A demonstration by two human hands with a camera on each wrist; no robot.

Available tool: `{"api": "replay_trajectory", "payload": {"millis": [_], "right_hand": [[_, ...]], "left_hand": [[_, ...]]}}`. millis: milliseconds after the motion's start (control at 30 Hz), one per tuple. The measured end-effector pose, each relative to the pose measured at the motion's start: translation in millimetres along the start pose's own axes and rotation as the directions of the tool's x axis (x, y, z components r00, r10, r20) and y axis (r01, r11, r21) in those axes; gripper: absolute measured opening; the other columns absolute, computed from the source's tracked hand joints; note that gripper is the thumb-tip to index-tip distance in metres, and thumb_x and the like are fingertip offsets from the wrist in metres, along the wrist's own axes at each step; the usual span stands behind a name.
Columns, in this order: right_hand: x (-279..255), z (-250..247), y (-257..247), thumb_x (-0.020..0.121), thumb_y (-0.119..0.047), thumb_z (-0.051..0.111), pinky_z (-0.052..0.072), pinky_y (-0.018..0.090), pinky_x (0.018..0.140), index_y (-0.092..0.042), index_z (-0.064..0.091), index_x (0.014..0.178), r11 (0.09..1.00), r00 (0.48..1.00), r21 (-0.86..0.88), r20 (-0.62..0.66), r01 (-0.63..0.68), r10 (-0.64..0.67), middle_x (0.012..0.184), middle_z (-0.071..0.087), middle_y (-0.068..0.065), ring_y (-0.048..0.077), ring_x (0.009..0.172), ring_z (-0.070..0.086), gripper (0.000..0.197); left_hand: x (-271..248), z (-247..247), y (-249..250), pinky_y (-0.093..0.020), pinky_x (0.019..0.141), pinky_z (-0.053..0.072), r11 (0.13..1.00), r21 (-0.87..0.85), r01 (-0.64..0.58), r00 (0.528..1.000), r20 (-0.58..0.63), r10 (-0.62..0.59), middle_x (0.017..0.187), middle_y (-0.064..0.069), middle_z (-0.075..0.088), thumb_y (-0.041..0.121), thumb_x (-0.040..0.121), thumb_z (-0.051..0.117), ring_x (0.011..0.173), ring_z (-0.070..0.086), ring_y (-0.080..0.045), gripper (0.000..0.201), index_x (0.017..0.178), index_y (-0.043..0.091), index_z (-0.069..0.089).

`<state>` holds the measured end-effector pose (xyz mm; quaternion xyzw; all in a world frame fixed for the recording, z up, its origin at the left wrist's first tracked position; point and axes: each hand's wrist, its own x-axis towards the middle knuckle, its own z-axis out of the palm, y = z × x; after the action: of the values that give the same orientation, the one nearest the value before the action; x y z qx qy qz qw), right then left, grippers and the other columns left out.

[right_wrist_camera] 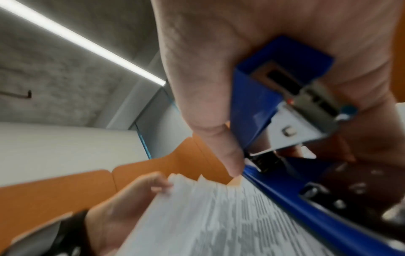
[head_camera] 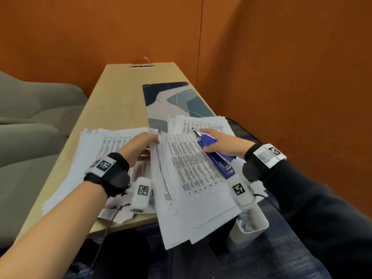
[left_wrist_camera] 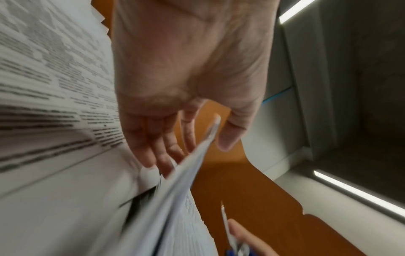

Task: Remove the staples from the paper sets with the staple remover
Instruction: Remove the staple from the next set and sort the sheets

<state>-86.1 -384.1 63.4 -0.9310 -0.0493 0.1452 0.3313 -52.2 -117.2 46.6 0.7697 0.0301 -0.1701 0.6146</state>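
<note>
My right hand (head_camera: 209, 140) grips a blue stapler (head_camera: 216, 156) whose metal remover tip (head_camera: 195, 131) points away over the papers. The right wrist view shows my thumb (right_wrist_camera: 219, 138) and palm wrapped round the stapler body (right_wrist_camera: 269, 97). A stapled paper set (head_camera: 191, 178) lies across the desk's near edge and hangs over my lap. My left hand (head_camera: 155, 140) pinches its far left corner between thumb (left_wrist_camera: 228, 138) and fingers (left_wrist_camera: 157, 152), lifting the sheets (left_wrist_camera: 179, 199). The staple itself is hidden.
A spread pile of papers (head_camera: 94, 154) lies left under my left wrist, and another pile (head_camera: 205, 122) sits behind the stapler on a patterned desk mat (head_camera: 173, 97). A white bin (head_camera: 254, 224) stands low right. Grey sofa (head_camera: 30, 117) left, orange walls around.
</note>
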Motion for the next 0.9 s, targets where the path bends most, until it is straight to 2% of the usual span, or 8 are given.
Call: {"api": "replay_trajectory", "payload": {"millis": [167, 233, 300, 367, 433, 500, 700, 900], "right_hand": [[8, 16, -13, 0.099, -0.033, 0.052, 0.037, 0.028, 0.09, -0.035, 0.027, 0.15, 0.981, 0.997, -0.192, 0.075, 0.028, -0.014, 0.148, 0.042, 0.003, 0.019, 0.11, 0.049, 0.057], [11, 18, -16, 0.099, -0.039, 0.049, 0.039, 0.026, 0.084, -0.036, 0.029, 0.148, 0.968, 0.995, -0.25, 0.098, 0.037, -0.013, 0.143, 0.047, 0.002, 0.017, 0.102, 0.051, 0.053], [14, 21, -20, 0.099, -0.044, 0.047, 0.039, 0.022, 0.071, -0.037, 0.031, 0.146, 0.949, 0.993, -0.31, 0.115, 0.057, -0.022, 0.136, 0.051, 0.002, 0.012, 0.09, 0.052, 0.05], [20, 24, -22, 0.099, -0.046, 0.046, 0.038, 0.02, 0.066, -0.038, 0.034, 0.145, 0.926, 0.992, -0.371, 0.123, 0.07, -0.025, 0.132, 0.053, 0.002, 0.014, 0.089, 0.051, 0.047], [26, 26, -23, 0.099, -0.046, 0.045, 0.04, 0.024, 0.071, -0.038, 0.036, 0.143, 0.909, 0.991, -0.411, 0.13, 0.071, -0.019, 0.132, 0.054, 0.003, 0.016, 0.093, 0.052, 0.046], [31, 27, -23, 0.099, -0.046, 0.046, 0.04, 0.027, 0.078, -0.037, 0.038, 0.142, 0.899, 0.989, -0.43, 0.144, 0.078, -0.017, 0.133, 0.054, 0.003, 0.017, 0.096, 0.052, 0.045], [36, 28, -23, 0.099, -0.042, 0.047, 0.04, 0.028, 0.086, -0.037, 0.039, 0.143, 0.881, 0.987, -0.461, 0.161, 0.103, -0.032, 0.139, 0.051, 0.001, 0.015, 0.101, 0.048, 0.045], [40, 35, -29, 0.1, -0.038, 0.046, 0.04, 0.029, 0.083, -0.035, 0.04, 0.143, 0.867, 0.987, -0.488, 0.158, 0.103, -0.029, 0.136, 0.053, 0.004, 0.018, 0.1, 0.05, 0.043]], "left_hand": [[18, -1, 19, -0.034, 0.078, 0.048, 0.972, -0.222, 0.079, 0.989, 0.141, -0.049, 0.096, -0.008, 0.061, 0.032, 0.063, 0.071, 0.079, 0.06, -0.023, 0.047, 0.106, 0.014, 0.063], [30, 3, 18, -0.042, 0.096, 0.047, 0.977, -0.169, 0.133, 0.983, 0.146, -0.108, 0.107, -0.01, 0.066, 0.031, 0.062, 0.076, 0.094, 0.063, -0.029, 0.062, 0.117, 0.008, 0.062], [40, 11, 12, -0.047, 0.105, 0.043, 0.983, -0.089, 0.158, 0.978, 0.151, -0.143, 0.121, -0.014, 0.065, 0.029, 0.065, 0.077, 0.112, 0.062, -0.031, 0.067, 0.126, 0.009, 0.058], [43, 19, 8, -0.045, 0.099, 0.049, 0.99, -0.012, 0.142, 0.983, 0.115, -0.139, 0.122, -0.013, 0.064, 0.024, 0.072, 0.073, 0.111, 0.062, -0.029, 0.052, 0.121, 0.013, 0.062], [42, 24, 5, -0.038, 0.074, 0.06, 0.989, -0.05, 0.136, 0.988, 0.078, -0.132, 0.099, -0.017, 0.071, 0.006, 0.085, 0.063, 0.081, 0.072, -0.026, 0.027, 0.112, 0.006, 0.064], [44, 26, -1, -0.033, 0.057, 0.06, 0.988, -0.089, 0.122, 0.992, 0.048, -0.118, 0.088, -0.019, 0.07, -0.005, 0.087, 0.06, 0.061, 0.071, -0.024, 0.024, 0.111, -0.001, 0.062], [51, 25, -9, -0.029, 0.05, 0.058, 0.992, -0.064, 0.107, 0.994, 0.023, -0.106, 0.089, -0.019, 0.07, -0.006, 0.082, 0.067, 0.057, 0.07, -0.021, 0.018, 0.099, -0.001, 0.063], [53, 22, -10, -0.043, 0.069, 0.06, 0.987, -0.002, 0.159, 0.987, 0.024, -0.159, 0.102, -0.024, 0.07, -0.004, 0.076, 0.075, 0.082, 0.071, -0.034, 0.041, 0.113, -0.005, 0.058]]}}
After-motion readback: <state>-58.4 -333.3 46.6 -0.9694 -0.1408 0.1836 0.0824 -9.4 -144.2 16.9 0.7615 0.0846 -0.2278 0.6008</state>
